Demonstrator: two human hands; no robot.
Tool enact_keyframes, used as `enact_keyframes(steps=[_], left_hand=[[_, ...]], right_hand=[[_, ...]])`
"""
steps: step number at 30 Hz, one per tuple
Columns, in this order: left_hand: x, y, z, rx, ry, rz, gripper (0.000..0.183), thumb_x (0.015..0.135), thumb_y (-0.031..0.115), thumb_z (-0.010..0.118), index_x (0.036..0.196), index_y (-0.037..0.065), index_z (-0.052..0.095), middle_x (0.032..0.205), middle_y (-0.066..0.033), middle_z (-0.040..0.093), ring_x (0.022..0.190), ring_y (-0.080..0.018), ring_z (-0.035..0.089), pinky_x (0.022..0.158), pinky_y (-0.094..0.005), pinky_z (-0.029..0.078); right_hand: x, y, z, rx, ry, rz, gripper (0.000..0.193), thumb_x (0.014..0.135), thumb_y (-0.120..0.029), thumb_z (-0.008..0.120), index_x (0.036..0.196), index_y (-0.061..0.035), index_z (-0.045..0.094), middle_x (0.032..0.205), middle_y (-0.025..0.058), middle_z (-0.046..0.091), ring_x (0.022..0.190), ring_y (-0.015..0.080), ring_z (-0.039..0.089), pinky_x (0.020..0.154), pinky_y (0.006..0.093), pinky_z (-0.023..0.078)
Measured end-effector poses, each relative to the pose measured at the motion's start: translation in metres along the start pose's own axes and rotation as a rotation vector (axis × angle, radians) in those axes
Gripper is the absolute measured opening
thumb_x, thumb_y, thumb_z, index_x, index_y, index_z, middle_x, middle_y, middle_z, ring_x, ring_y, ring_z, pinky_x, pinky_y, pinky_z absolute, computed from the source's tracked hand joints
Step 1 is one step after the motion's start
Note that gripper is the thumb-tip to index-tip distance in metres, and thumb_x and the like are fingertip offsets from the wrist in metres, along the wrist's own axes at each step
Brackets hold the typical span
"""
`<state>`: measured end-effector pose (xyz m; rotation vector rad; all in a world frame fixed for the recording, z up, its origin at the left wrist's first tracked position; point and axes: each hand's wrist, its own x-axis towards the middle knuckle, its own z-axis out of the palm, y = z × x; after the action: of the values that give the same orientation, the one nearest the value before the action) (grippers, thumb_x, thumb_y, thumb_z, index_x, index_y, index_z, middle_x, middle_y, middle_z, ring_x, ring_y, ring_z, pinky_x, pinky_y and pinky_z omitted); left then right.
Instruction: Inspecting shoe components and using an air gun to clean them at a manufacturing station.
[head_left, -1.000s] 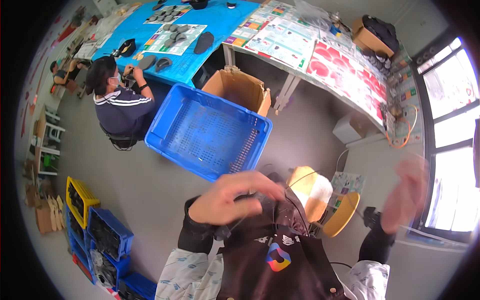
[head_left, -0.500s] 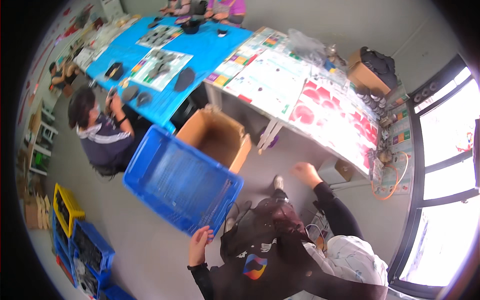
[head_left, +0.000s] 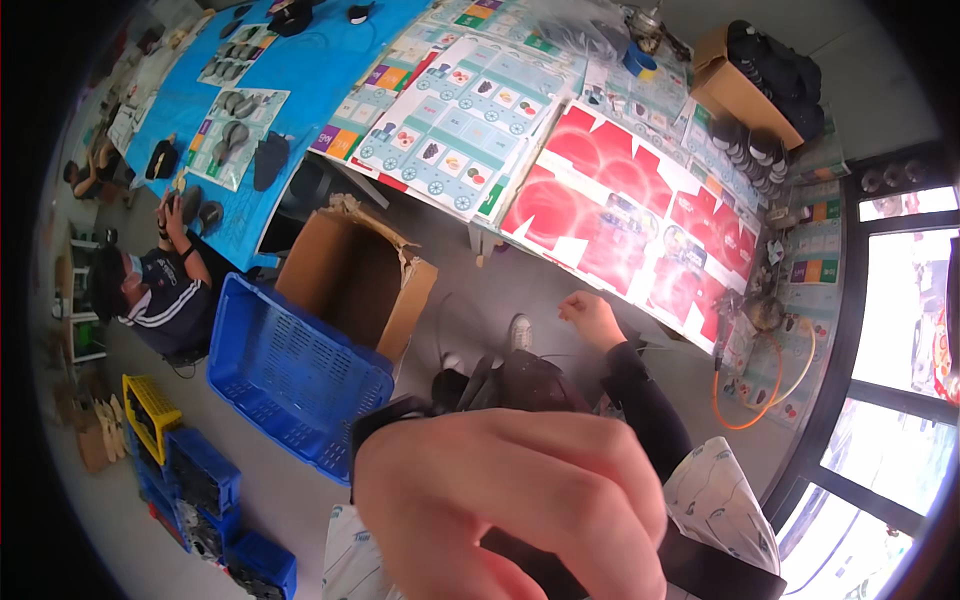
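My left hand [head_left: 510, 490] is raised very close, large at the lower middle. Its fingers are curled, and their tips run out of view, so anything in them is hidden. Over the floor near the red-printed sheets [head_left: 630, 205], my right hand [head_left: 592, 318] hangs with its fingers loosely bent and apart, holding nothing. A blue plastic crate [head_left: 290, 375] with slotted walls stands tilted at the left, apart from my right hand; my left hand and wrist overlap its near edge. Beside it is an open cardboard box [head_left: 345, 270] with torn flaps.
A long table with a blue cover [head_left: 180, 100] and patterned sheets [head_left: 460, 125] runs across the back. A seated co-worker [head_left: 155, 290] handles dark pieces at the left. Stacked blue crates [head_left: 205, 470] and a yellow crate [head_left: 150, 410] are lower left. An orange hose [head_left: 720, 400] hangs right.
My left hand has left the blue crate's edge and risen close to the view. The view has shifted, and the crate now sits farther left, more tilted. My right hand still hangs free.
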<state>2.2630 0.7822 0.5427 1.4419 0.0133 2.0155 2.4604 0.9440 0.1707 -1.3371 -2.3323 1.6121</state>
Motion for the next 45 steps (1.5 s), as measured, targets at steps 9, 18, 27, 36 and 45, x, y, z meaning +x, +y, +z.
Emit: enact_keyframes(steps=[9,18,27,36,45], left_hand=[[0.019,-0.027,-0.022,-0.443,-0.226,-0.426,0.016,0.1,0.017,0.065,0.092,0.004,0.068,0.111,-0.0193,0.067,0.088,-0.0359,0.064,0.065,-0.0421,0.048],[0.022,-0.057,0.027,0.141,0.236,0.019,0.016,0.085,-0.003,0.073,0.079,0.012,0.067,0.095,-0.0134,0.069,0.075,-0.0199,0.06,0.056,-0.0309,0.05],[0.046,-0.116,0.023,-0.028,-0.013,0.002,0.041,0.094,0.029,0.078,0.112,-0.008,0.075,0.108,-0.0167,0.073,0.089,-0.0238,0.064,0.074,-0.0341,0.053],[-0.019,-0.154,-0.11,1.058,0.958,-0.562,0.079,0.101,0.013,0.064,0.163,-0.003,0.018,0.109,-0.0066,0.067,0.089,-0.0105,0.062,0.079,-0.0241,0.051],[-0.047,-0.075,-0.131,1.257,1.416,-0.177,0.082,0.098,0.011,0.064,0.164,-0.002,0.017,0.101,-0.0042,0.064,0.075,-0.0063,0.051,0.067,-0.0209,0.044]], right_hand=[[-0.034,0.04,-0.035,0.041,0.191,0.057,0.019,0.095,-0.018,0.068,0.101,-0.0001,0.073,0.088,0.0115,0.078,0.083,0.0186,0.076,0.078,0.0315,0.058],[-0.034,0.069,-0.066,0.013,0.27,0.132,0.021,0.094,-0.021,0.069,0.095,-0.0001,0.073,0.077,0.0083,0.073,0.071,0.0156,0.07,0.068,0.0313,0.054],[0.0,0.181,-0.122,0.212,0.184,0.068,0.024,0.094,-0.017,0.066,0.096,0.0066,0.071,0.08,0.012,0.073,0.076,0.0162,0.07,0.068,0.0286,0.057],[0.039,0.071,-0.179,0.435,0.068,-0.104,0.017,0.1,-0.014,0.064,0.104,0.0016,0.071,0.088,0.0093,0.074,0.08,0.0161,0.07,0.073,0.0296,0.054],[0.056,0.029,-0.185,0.379,0.01,-0.176,0.016,0.103,-0.013,0.063,0.103,0.0008,0.07,0.089,0.0086,0.074,0.082,0.0161,0.071,0.076,0.0297,0.055]])
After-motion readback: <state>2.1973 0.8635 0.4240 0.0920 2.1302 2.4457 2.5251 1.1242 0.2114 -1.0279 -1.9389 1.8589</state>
